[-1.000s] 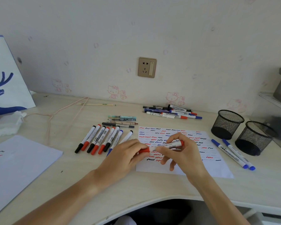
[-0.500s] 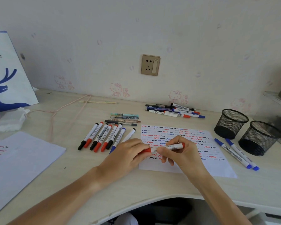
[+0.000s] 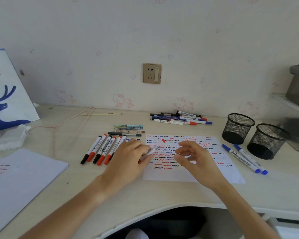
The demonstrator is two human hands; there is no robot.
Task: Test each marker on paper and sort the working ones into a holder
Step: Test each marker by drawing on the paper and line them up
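On the desk (image 3: 162, 195), your left hand (image 3: 128, 161) grips the red marker (image 3: 151, 152); your right hand (image 3: 195, 157) hangs loosely curled, empty, ready over the test paper (image 3: 188, 175).

White sheet of paper covered in wavy test strokes (image 3: 188, 173): centre of frame, flat on the pale wooden desk (image 3: 145, 195). Left hand (image 3: 128, 159) and right hand (image 3: 195, 159): over the sheet's left and middle parts. Row of red- and black-capped whiteboard markers (image 3: 100, 150): just left of the sheet. Loose heap of mixed pens (image 3: 179, 118): behind the sheet, near the wall. Two black wire-mesh cylindrical holders (image 3: 238, 128): right of frame, side by side. Pair of blue-capped markers (image 3: 243, 157): between the sheet and the holders. Second white sheet (image 3: 21, 180): lower left. White paper bag with a blue deer print (image 3: 9, 94): upper left, against the wall.
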